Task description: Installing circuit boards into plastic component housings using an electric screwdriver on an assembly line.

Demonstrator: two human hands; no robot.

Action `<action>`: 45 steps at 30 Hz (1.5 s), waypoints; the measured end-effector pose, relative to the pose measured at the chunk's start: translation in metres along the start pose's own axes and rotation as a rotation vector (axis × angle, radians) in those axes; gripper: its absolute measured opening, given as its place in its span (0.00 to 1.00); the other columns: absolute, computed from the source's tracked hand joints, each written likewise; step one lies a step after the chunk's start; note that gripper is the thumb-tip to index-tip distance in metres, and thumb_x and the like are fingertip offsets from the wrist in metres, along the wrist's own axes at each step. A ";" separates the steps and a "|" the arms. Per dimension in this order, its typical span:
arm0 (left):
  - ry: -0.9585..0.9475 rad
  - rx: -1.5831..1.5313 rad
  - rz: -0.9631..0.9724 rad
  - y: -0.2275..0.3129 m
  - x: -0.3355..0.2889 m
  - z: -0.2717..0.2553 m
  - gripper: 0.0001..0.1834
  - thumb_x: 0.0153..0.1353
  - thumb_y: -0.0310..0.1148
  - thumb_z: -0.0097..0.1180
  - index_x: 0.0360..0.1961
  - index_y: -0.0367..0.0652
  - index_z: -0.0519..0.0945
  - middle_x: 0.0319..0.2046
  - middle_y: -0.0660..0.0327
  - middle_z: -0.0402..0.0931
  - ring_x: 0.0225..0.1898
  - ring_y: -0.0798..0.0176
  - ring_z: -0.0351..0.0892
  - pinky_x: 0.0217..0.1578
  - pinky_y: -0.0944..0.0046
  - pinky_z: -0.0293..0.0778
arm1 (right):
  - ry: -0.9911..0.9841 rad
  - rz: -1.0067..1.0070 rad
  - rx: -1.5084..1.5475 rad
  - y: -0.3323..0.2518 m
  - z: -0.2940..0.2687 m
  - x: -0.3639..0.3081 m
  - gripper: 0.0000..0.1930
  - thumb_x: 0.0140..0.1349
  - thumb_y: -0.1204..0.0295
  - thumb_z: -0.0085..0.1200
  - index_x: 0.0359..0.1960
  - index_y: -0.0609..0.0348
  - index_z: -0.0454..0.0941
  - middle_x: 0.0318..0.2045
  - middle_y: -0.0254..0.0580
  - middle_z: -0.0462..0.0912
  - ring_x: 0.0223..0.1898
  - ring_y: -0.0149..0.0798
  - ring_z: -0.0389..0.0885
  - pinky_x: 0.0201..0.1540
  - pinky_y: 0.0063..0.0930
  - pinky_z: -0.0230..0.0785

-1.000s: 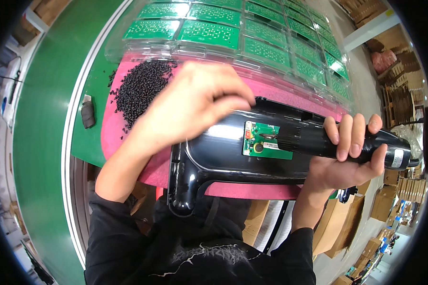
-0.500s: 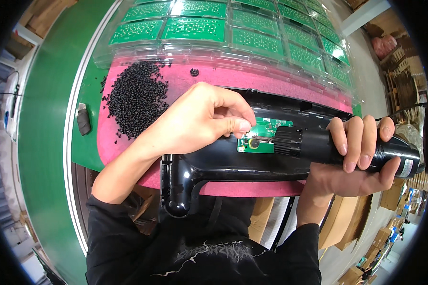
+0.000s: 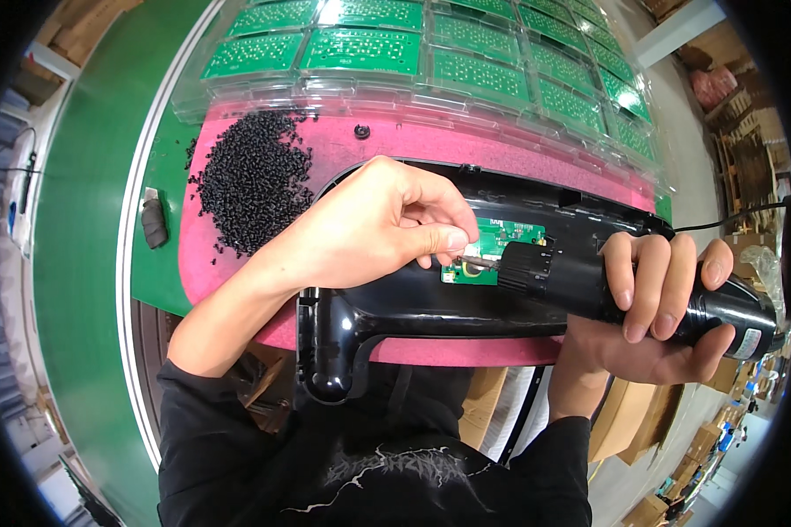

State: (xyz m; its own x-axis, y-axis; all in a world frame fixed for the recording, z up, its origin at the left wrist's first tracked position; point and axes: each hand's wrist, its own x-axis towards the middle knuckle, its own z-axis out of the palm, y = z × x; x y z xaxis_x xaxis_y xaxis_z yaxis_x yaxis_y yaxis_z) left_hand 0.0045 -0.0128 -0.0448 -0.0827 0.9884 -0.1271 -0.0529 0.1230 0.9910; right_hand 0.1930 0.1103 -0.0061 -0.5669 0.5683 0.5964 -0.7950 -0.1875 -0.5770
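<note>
In my right hand [image 3: 655,303] is a black electric screwdriver [image 3: 571,281], lying nearly level with its bit pointing left. The bit's tip [image 3: 476,262] meets the pinched thumb and forefinger of my left hand [image 3: 395,220]; whatever those fingers hold is hidden. Beneath the bit, a small green circuit board [image 3: 510,233] sits inside a long black plastic housing [image 3: 431,303]. My left hand hovers over the left part of this housing and covers part of the board.
A pile of small black screws [image 3: 250,184] lies on the pink mat [image 3: 343,145], with a small round black part [image 3: 362,132] beside it. Clear trays of green circuit boards [image 3: 360,53] stand behind. A dark wrapped tool [image 3: 155,224] rests at left. A black cable [image 3: 729,220] runs at right.
The screwdriver has shifted slightly left and its rear end has swung toward me. Its bit has moved up to my left fingertips. The housing stays in place.
</note>
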 end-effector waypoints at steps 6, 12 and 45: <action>0.037 0.311 0.132 -0.005 0.000 -0.001 0.09 0.58 0.21 0.63 0.41 0.33 0.83 0.32 0.59 0.85 0.34 0.71 0.82 0.38 0.69 0.78 | -0.044 -0.065 -0.051 -0.002 -0.008 -0.003 0.21 0.66 0.52 0.55 0.49 0.50 0.65 0.23 0.30 0.73 0.21 0.28 0.72 0.33 0.29 0.65; 0.023 0.272 0.066 0.004 0.000 0.004 0.09 0.55 0.21 0.65 0.38 0.33 0.84 0.32 0.56 0.86 0.34 0.68 0.84 0.40 0.68 0.79 | -0.043 -0.087 -0.139 0.003 -0.002 0.000 0.18 0.62 0.57 0.56 0.44 0.53 0.66 0.21 0.27 0.71 0.19 0.23 0.69 0.31 0.21 0.65; 0.222 0.678 0.395 -0.015 -0.003 0.006 0.08 0.63 0.30 0.57 0.33 0.36 0.73 0.29 0.51 0.76 0.34 0.43 0.77 0.34 0.50 0.72 | -0.283 0.214 -0.331 0.022 0.018 0.004 0.21 0.60 0.56 0.60 0.40 0.53 0.62 0.20 0.32 0.73 0.15 0.27 0.69 0.21 0.25 0.62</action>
State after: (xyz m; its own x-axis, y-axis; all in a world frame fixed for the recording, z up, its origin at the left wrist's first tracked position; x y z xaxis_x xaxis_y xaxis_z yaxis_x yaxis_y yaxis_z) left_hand 0.0114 -0.0172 -0.0591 -0.1683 0.9383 0.3021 0.6294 -0.1336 0.7655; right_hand 0.1697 0.0942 -0.0060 -0.7830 0.2962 0.5469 -0.5687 0.0152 -0.8224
